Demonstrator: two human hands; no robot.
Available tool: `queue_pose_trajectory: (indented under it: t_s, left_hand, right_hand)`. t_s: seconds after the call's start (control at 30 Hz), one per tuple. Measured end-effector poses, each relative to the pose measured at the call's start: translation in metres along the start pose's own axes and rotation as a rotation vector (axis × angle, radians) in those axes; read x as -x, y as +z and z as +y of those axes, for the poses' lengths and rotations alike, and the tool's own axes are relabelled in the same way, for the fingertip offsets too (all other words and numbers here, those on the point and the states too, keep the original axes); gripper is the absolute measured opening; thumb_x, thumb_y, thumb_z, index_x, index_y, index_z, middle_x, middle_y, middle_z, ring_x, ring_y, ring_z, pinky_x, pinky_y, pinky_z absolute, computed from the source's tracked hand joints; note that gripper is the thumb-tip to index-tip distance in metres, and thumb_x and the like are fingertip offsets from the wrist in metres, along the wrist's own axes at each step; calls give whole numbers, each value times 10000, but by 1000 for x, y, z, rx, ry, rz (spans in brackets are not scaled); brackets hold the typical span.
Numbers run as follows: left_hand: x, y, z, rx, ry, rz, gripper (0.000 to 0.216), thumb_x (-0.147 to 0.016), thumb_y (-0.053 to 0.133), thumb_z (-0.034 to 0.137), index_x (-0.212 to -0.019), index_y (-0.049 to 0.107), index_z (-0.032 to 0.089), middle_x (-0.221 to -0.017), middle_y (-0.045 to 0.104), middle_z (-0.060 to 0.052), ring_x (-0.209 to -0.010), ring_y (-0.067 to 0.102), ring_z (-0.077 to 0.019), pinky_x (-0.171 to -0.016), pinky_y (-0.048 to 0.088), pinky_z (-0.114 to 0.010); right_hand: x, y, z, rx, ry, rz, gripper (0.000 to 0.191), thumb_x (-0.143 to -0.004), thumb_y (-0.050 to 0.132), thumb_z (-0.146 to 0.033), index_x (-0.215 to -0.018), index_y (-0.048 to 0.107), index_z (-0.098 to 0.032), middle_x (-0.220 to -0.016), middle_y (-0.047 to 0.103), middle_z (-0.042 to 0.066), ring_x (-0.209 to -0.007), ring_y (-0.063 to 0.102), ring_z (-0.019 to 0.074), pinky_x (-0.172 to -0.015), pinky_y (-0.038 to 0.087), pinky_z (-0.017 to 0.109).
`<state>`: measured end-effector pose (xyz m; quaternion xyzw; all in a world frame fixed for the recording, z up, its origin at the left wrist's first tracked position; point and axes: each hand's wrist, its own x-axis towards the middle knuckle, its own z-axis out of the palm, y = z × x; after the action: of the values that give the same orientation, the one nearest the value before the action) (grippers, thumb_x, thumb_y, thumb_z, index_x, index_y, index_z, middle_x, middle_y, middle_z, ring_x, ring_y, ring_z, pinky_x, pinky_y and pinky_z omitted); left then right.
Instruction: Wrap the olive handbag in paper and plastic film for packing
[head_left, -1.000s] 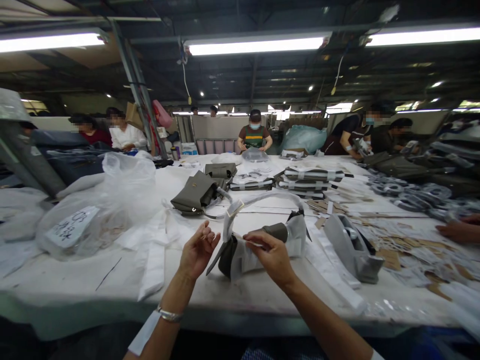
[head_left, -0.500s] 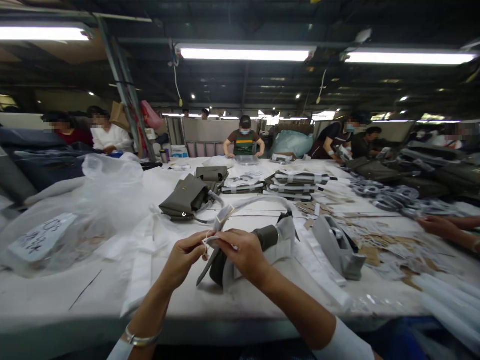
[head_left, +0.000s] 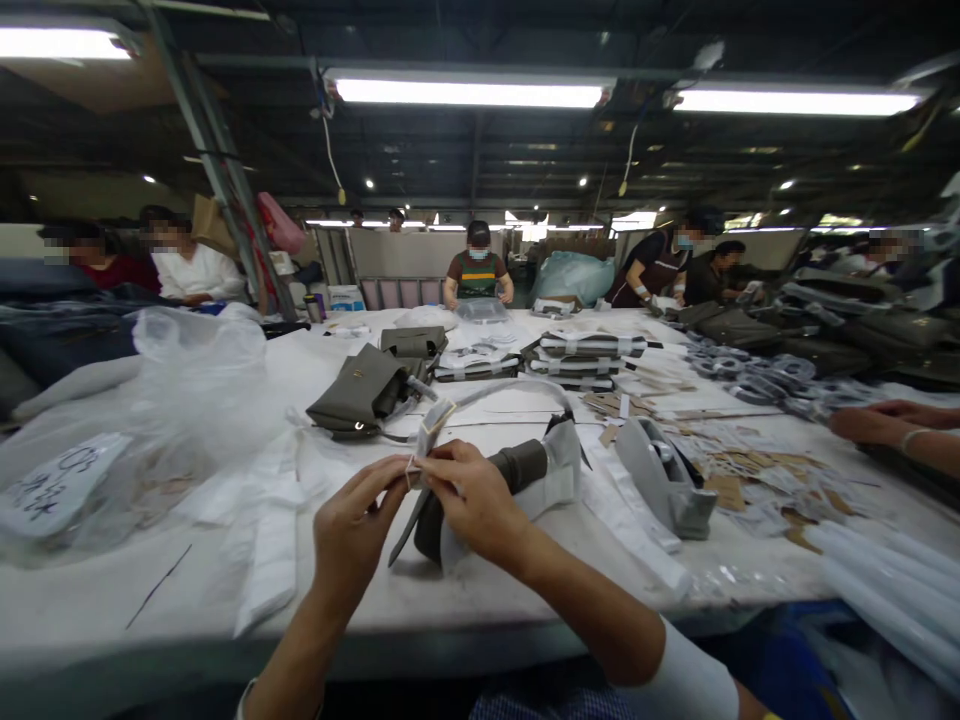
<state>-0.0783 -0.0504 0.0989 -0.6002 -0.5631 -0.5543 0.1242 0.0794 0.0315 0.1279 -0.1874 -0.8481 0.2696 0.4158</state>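
Note:
An olive-grey handbag (head_left: 517, 472) wrapped in white paper lies on the white table (head_left: 187, 590) just before me. Its paper-wrapped strap (head_left: 435, 425) rises from it and arcs back over the bag. My left hand (head_left: 352, 530) and my right hand (head_left: 469, 500) meet at the strap's near end, both pinching the white paper there. Fingers of both hands are closed around that wrapped end.
A grey tape dispenser (head_left: 664, 478) stands right of the bag. Another olive bag (head_left: 360, 395) lies behind, and clear plastic bags (head_left: 150, 400) fill the left. Paper strips (head_left: 266, 545), card scraps and another person's hand (head_left: 877, 425) lie around. Several people work at the far side.
My left hand was open and apart from the strap; it has closed in beside my right hand and now pinches the wrapped strap end. The view shifted slightly left.

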Motion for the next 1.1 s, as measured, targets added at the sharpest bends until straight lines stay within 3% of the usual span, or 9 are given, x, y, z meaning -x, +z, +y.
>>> queue_pose_trajectory:
  t_s: [0.13, 0.23, 0.4, 0.57, 0.7, 0.8, 0.87, 0.97, 1.1]
  left_hand:
    - [14, 3, 10, -192, 114, 100, 132, -927, 633, 190, -1036, 701, 219, -1067, 733, -43, -934, 698, -165, -746, 550, -238]
    - [23, 7, 13, -278, 147, 108, 75, -922, 637, 175, -967, 687, 209, -980, 736, -36, -861, 695, -157, -742, 538, -240]
    - [31, 11, 15, -315, 201, 54, 121, -925, 631, 162, -1025, 687, 200, -965, 731, -35, -829, 692, -143, -732, 514, -219]
    - [35, 10, 9, -227, 146, 6, 238, -949, 591, 171, -1162, 682, 230, -851, 671, -7, -696, 629, -98, -620, 477, -185]
    - [35, 10, 10, -216, 148, -7, 238, -954, 579, 183, -1157, 692, 238, -789, 647, 6, -662, 600, -88, -596, 451, -182]
    - [30, 7, 13, -167, 35, 8, 167, -942, 598, 231, -1053, 722, 216, -749, 626, 7, -611, 565, -89, -574, 439, -195]
    - [26, 4, 12, -89, -92, 2, 148, -931, 618, 281, -1001, 731, 214, -741, 618, 8, -582, 537, -92, -575, 441, -210]
    - [25, 1, 6, 51, -298, -10, 177, -907, 646, 352, -937, 734, 202, -755, 649, -1, -580, 532, -104, -559, 444, -221]
    - [36, 2, 0, 156, -449, 2, 212, -889, 661, 380, -927, 724, 181, -746, 664, -4, -585, 532, -117, -539, 447, -225]
  right_hand:
    - [3, 2, 0, -261, 194, 2, 190, -909, 652, -350, -1033, 778, -280, -1061, 667, 48, -1091, 607, 197, -1021, 465, 356]
    - [5, 7, -2, -292, 284, 11, 199, -829, 741, -388, -991, 784, -282, -1184, 619, 52, -1177, 576, 213, -1063, 432, 350]
    - [6, 11, -8, -56, 195, 61, 153, -907, 645, -343, -943, 750, -237, -1129, 638, 60, -1096, 599, 204, -1007, 442, 349]
    - [8, 2, -14, 215, 95, 67, 157, -942, 593, -306, -1004, 723, -245, -989, 720, 44, -999, 617, 227, -986, 406, 414]
    - [7, 3, -14, -101, 142, 7, 202, -951, 564, -296, -1081, 708, -239, -1067, 746, 44, -1041, 642, 217, -983, 446, 403]
    - [8, 10, -8, -580, 290, 35, 231, -902, 633, -358, -1067, 688, -206, -1046, 752, 56, -994, 684, 206, -923, 514, 367]
    - [10, 14, -3, -746, 387, 113, 285, -862, 681, -406, -1048, 678, -190, -962, 752, 52, -929, 697, 202, -902, 530, 362]
    - [16, 15, 6, -678, 383, 153, 280, -853, 687, -421, -1005, 693, -186, -893, 734, 46, -880, 689, 202, -891, 531, 369]
    - [25, 12, 16, -321, 205, 141, 169, -882, 658, -318, -998, 718, -209, -978, 728, 55, -970, 663, 217, -948, 497, 381]
